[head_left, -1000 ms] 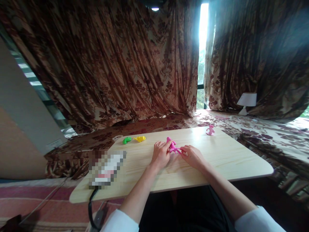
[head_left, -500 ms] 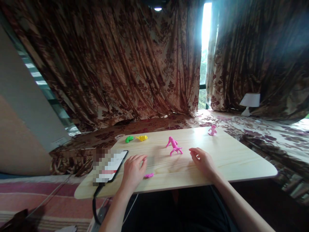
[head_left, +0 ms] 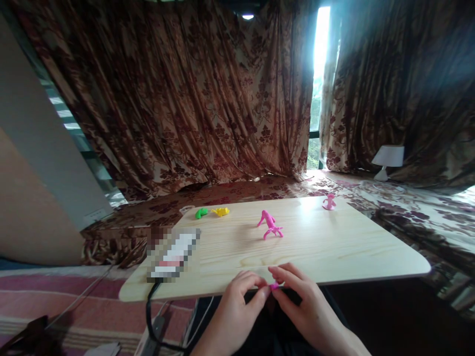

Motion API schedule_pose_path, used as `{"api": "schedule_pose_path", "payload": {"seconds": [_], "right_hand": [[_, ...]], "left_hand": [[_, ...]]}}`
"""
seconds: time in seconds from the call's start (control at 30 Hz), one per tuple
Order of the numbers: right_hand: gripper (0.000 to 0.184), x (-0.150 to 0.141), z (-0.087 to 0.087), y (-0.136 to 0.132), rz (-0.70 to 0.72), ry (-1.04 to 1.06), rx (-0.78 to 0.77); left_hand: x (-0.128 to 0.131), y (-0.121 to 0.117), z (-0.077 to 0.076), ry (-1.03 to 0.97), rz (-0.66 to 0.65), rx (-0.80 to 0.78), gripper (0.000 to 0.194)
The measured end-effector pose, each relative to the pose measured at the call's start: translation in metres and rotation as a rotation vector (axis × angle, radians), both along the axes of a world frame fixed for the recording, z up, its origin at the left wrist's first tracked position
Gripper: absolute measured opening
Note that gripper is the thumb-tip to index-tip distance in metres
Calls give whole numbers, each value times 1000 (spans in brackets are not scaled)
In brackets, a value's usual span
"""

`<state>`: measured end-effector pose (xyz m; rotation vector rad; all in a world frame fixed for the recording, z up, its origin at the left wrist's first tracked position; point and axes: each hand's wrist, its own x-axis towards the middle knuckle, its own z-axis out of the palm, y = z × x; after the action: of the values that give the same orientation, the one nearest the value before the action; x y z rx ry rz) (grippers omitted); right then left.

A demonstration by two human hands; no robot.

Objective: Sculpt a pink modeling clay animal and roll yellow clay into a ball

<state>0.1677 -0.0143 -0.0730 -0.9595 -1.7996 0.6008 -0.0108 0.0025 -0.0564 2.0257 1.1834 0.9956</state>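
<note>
Over the table's near edge my two hands meet at a small pink piece point(head_left: 273, 286) that looks like modelling clay. My left hand point(head_left: 241, 301) pinches its left end between thumb and fingertips. On the other side, the thumb and fingers of my right hand point(head_left: 306, 301) close on it too. Much of the piece is hidden by the fingers. Beyond the hands, a pink four-legged animal figure point(head_left: 270, 225) stands on the table. A lighter pink figure point(head_left: 329, 201) stands on a round base at the far right corner.
A green piece point(head_left: 201, 213) and a yellow piece point(head_left: 221, 212) lie at the back left of the pale wooden table point(head_left: 356, 242). A phone-like device point(head_left: 174, 254), partly blurred, lies at the left with a black cable point(head_left: 149, 309) hanging off the edge. A white lamp point(head_left: 388, 156) stands behind.
Both hands have come together at the near edge. The small pink piece, which lay on the table beside my left hand, is now lifted between my fingers. The view has shifted slightly.
</note>
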Motion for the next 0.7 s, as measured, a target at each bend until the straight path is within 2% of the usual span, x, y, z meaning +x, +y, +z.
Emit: {"api": "schedule_pose_path", "payload": {"seconds": [0.1, 0.2, 0.43, 0.7], "right_hand": [[25, 2, 6, -4, 32, 10, 13], [24, 4, 6, -7, 32, 26, 18], [15, 3, 10, -10, 30, 47, 29], [23, 3, 17, -11, 87, 53, 45]], "left_hand": [[11, -12, 4, -76, -53, -127, 22], [14, -14, 3, -133, -72, -189, 24], [13, -16, 3, -178, -51, -221, 23], [15, -18, 13, -245, -75, -212, 31]]}}
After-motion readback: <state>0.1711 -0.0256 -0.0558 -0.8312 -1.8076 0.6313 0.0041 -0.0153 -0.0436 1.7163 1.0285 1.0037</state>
